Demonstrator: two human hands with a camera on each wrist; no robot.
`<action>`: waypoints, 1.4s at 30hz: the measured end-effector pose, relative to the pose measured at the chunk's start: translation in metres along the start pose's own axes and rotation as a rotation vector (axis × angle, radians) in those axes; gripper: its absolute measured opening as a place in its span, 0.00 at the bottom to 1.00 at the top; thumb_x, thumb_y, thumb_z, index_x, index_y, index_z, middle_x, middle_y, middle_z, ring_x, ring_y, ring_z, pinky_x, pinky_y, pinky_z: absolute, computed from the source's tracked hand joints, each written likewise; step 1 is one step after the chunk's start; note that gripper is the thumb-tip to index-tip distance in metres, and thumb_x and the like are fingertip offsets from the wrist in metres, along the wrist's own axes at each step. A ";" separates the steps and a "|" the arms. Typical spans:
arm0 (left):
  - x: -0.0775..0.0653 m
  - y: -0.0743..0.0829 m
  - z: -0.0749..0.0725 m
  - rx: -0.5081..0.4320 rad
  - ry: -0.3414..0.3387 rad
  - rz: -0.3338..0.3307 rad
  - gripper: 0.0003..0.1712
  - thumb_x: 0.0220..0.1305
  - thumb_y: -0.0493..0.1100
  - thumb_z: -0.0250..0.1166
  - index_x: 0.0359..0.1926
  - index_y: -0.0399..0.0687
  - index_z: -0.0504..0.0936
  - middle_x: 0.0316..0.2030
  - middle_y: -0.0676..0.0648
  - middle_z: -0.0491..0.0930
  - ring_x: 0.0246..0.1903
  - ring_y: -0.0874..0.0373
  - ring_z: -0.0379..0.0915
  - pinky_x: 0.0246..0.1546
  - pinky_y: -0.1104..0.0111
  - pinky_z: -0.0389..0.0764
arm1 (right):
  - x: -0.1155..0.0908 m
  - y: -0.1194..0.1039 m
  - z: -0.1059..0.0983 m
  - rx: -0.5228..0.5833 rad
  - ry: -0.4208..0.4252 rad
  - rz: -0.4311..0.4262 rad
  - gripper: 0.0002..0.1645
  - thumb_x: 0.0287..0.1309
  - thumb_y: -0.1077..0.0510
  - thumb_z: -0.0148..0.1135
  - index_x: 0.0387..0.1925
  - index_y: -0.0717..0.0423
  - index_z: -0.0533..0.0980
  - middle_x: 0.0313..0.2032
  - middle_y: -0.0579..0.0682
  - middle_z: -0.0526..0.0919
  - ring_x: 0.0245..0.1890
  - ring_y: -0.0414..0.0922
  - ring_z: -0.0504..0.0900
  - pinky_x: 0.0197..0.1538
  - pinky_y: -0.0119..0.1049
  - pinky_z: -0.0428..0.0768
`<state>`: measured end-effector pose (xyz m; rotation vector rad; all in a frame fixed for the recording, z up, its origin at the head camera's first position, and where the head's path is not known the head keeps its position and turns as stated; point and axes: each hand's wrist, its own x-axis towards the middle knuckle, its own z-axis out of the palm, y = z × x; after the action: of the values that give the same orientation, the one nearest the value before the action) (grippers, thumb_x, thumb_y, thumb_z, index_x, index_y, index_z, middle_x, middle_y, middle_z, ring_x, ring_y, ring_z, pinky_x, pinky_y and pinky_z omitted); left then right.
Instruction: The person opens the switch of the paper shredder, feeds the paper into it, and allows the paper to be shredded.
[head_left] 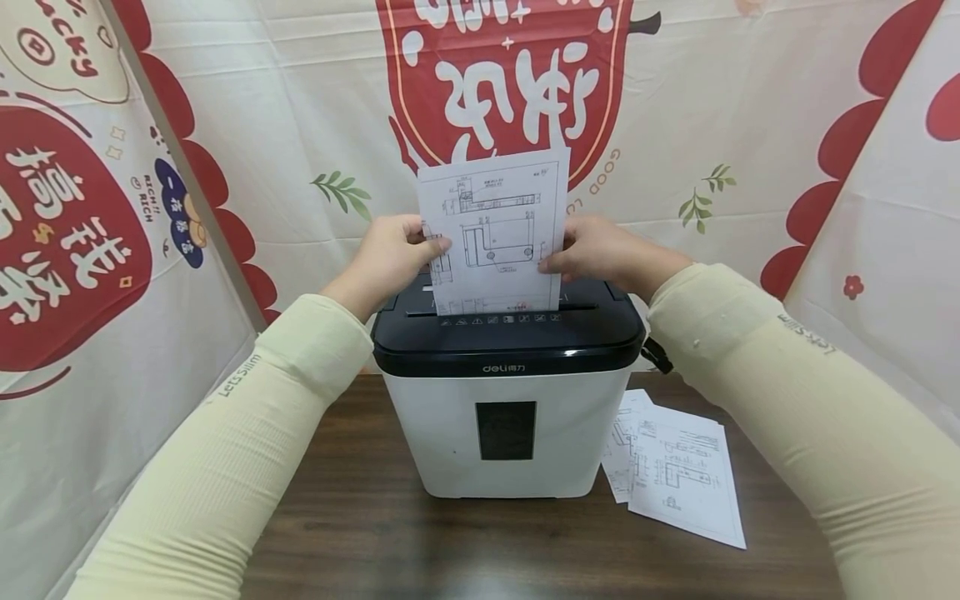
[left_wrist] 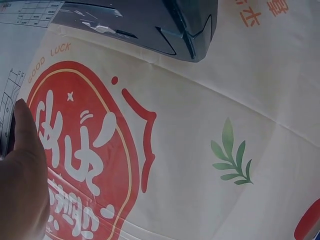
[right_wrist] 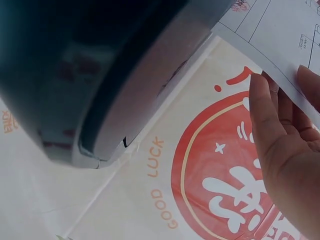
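Observation:
A printed sheet of paper (head_left: 495, 233) with technical drawings stands upright over a paper shredder (head_left: 506, 350), its lower edge at the slot in the black top. My left hand (head_left: 393, 254) pinches the sheet's left edge, thumb on the near face. At the right edge my right hand (head_left: 603, 254) pinches it the same way. The right wrist view shows the sheet (right_wrist: 280, 45) between the thumb and fingers of the right hand (right_wrist: 285, 130). In the left wrist view only part of the left hand (left_wrist: 25, 170) shows, against the sheet's edge.
More printed sheets (head_left: 686, 475) lie overlapping on the dark wooden table (head_left: 345, 517), right of the shredder. A black cord (head_left: 656, 354) sticks out by the shredder's right side. Printed cloth (head_left: 285, 108) hangs behind and on both sides.

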<state>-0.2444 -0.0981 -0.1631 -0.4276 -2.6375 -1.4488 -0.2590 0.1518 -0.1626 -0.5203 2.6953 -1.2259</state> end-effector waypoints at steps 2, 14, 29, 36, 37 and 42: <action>-0.001 -0.001 0.000 -0.010 -0.009 -0.010 0.16 0.68 0.41 0.60 0.55 0.45 0.80 0.48 0.45 0.82 0.46 0.52 0.79 0.54 0.57 0.76 | 0.000 -0.001 0.000 -0.015 -0.007 0.005 0.27 0.62 0.67 0.58 0.63 0.55 0.70 0.59 0.60 0.75 0.57 0.57 0.73 0.56 0.56 0.73; -0.001 -0.007 0.003 -0.011 -0.049 -0.046 0.17 0.67 0.40 0.61 0.55 0.42 0.80 0.49 0.43 0.82 0.46 0.49 0.79 0.55 0.57 0.77 | 0.000 0.000 0.003 -0.086 -0.016 0.045 0.27 0.61 0.64 0.60 0.62 0.55 0.71 0.58 0.60 0.76 0.54 0.57 0.75 0.54 0.52 0.75; -0.002 -0.018 0.010 0.026 -0.073 -0.035 0.18 0.67 0.40 0.61 0.57 0.45 0.80 0.50 0.44 0.82 0.45 0.49 0.79 0.52 0.58 0.77 | 0.001 0.012 0.008 -0.150 0.001 0.019 0.26 0.59 0.64 0.62 0.60 0.57 0.72 0.54 0.61 0.79 0.50 0.57 0.78 0.52 0.50 0.77; -0.001 -0.024 0.016 0.066 -0.096 -0.066 0.16 0.67 0.40 0.61 0.55 0.42 0.81 0.49 0.42 0.82 0.45 0.49 0.78 0.52 0.58 0.77 | -0.003 0.013 0.008 -0.132 0.004 0.016 0.24 0.60 0.65 0.60 0.59 0.59 0.74 0.53 0.62 0.79 0.49 0.57 0.78 0.51 0.49 0.77; -0.001 -0.025 0.016 0.070 -0.096 -0.069 0.16 0.67 0.40 0.61 0.55 0.42 0.81 0.48 0.42 0.82 0.45 0.49 0.78 0.52 0.58 0.77 | -0.003 0.013 0.008 -0.130 0.003 0.012 0.24 0.60 0.65 0.60 0.59 0.60 0.74 0.53 0.62 0.79 0.48 0.57 0.78 0.51 0.49 0.78; 0.000 -0.026 0.018 0.059 -0.081 -0.052 0.17 0.67 0.39 0.61 0.55 0.42 0.80 0.49 0.43 0.82 0.45 0.49 0.78 0.51 0.59 0.78 | -0.005 0.013 0.007 -0.112 -0.003 0.008 0.24 0.61 0.65 0.60 0.59 0.61 0.73 0.54 0.63 0.79 0.48 0.57 0.78 0.50 0.48 0.77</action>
<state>-0.2510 -0.0956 -0.1939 -0.4236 -2.7675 -1.3922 -0.2561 0.1568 -0.1768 -0.5240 2.7729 -1.0757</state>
